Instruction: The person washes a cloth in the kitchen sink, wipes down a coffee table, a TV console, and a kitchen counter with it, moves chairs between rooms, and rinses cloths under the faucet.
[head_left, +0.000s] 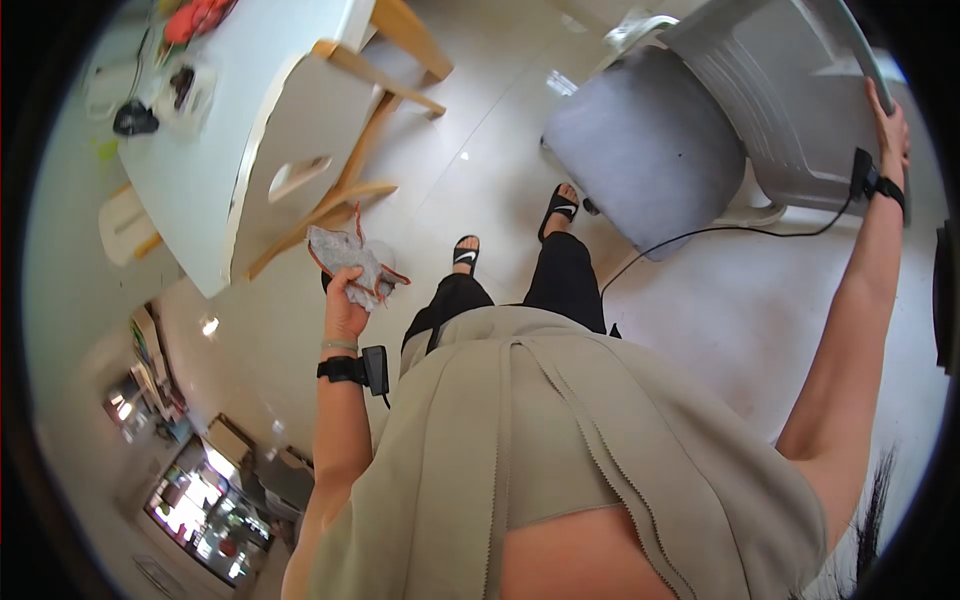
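Observation:
My left hand point(343, 305) is closed around a crumpled grey cloth point(350, 258) with orange edging, held out in front of me above the floor. My right hand point(890, 130) is raised to the right and grips the top edge of a grey plastic chair's backrest point(790, 90). The chair's seat point(645, 150) faces toward me and the chair looks tilted. Both wrists wear black bands, and a black cable runs from the right one across the floor area.
A white table point(200, 170) stands at the left with small items and a red object on it. A wooden chair point(330, 150) with a light seat is tucked beside it. My sandalled feet point(465, 255) stand on the pale tiled floor point(480, 130).

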